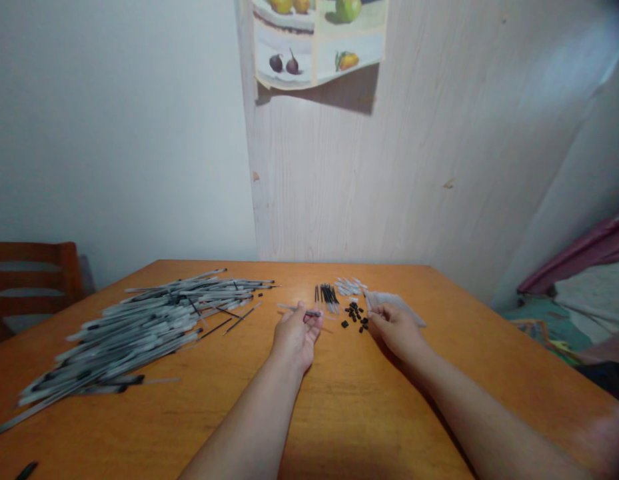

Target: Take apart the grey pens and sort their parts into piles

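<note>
My left hand (295, 333) is closed around a slim pen refill (312, 313), dark at one part and pale at its left end, held roughly level above the table. Farther right, my right hand (395, 328) has thumb and finger pinched together at the near left edge of a stack of clear pen tubes (402, 308). What sits between those fingertips is too small to make out. Small black plugs (354, 311) lie scattered between my hands. Just beyond are a row of black refills (328, 294) and a cluster of small whitish pen parts (349, 287).
A large heap of pens (139, 327) covers the left of the wooden table (319, 427), with a few loose refills (242, 319) at its right side. A chair (34, 273) stands at the left. Behind the table is a wall with a fruit poster (319, 43).
</note>
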The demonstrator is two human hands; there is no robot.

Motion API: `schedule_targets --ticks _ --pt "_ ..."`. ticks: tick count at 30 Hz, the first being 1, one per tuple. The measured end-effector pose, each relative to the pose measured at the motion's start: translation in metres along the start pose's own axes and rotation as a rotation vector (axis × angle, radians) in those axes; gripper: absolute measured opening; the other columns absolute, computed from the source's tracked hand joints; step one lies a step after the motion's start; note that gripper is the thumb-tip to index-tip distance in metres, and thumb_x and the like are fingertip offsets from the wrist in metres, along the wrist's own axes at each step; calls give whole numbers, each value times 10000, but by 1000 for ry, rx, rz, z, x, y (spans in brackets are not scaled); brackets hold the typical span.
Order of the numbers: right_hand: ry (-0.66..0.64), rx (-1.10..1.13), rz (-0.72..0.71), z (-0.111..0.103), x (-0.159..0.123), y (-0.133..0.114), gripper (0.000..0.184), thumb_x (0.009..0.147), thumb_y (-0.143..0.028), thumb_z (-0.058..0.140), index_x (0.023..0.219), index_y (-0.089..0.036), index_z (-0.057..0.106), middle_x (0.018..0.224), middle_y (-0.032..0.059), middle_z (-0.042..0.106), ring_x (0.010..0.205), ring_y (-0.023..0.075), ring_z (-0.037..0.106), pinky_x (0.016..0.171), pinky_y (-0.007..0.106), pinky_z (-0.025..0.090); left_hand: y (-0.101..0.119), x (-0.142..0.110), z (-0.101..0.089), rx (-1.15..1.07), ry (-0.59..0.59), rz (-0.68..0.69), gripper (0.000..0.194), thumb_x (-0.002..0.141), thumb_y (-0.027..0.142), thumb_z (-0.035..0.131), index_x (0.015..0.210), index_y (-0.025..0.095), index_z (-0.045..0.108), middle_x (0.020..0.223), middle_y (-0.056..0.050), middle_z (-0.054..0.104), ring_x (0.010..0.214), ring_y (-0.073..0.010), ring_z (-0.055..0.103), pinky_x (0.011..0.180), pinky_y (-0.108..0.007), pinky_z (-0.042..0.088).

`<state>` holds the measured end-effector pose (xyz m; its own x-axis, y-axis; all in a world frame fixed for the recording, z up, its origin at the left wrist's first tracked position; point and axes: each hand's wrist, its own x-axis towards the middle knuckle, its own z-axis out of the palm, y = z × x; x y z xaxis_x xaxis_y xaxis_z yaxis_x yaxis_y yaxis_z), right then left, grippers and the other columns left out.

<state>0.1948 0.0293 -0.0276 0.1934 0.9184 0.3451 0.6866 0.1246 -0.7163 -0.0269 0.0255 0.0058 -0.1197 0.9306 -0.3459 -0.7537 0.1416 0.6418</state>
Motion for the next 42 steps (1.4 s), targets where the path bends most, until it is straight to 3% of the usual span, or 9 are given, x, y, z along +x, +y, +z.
schedule_targets --ticks 6,15,27,36,42 --pt "-75 -293 72 -8 1 -2 273 845 -428 549 895 -253 752 819 49 734 796 229 644 650 297 409 -2 0 0 0 -13 5 180 962 139 524 783 132 543 676 -85 667 561 -103 642 553 -199 568" --pt "-137 -585 156 -12 -4 -22 391 913 -476 457 1077 -283 755 942 92 739 911 274 665 685 319 429 -2 -3 0 2 -28 -4 190 954 165 556 767 130 548 666 -77 652 552 -100 628 564 -202 568" --pt "-124 -534 38 -10 -8 -12 281 885 -434 547 897 -274 778 848 118 724 806 284 654 647 344 419 -1 -5 2 12 -28 13 170 948 159 557 781 134 537 668 -73 654 562 -104 635 561 -201 561" --pt "-96 -512 63 -16 -8 -17 310 894 -417 496 913 -268 768 834 107 716 785 270 634 626 329 370 -2 -5 2 29 -34 18 140 950 164 555 815 147 526 686 -68 659 563 -102 634 566 -203 561" --pt "-19 -279 4 -14 -10 -19 256 880 -388 505 871 -240 715 755 59 694 720 227 601 611 303 354 -4 -8 2 53 -40 28 157 938 201 594 805 150 527 696 -68 661 560 -104 638 558 -206 561"
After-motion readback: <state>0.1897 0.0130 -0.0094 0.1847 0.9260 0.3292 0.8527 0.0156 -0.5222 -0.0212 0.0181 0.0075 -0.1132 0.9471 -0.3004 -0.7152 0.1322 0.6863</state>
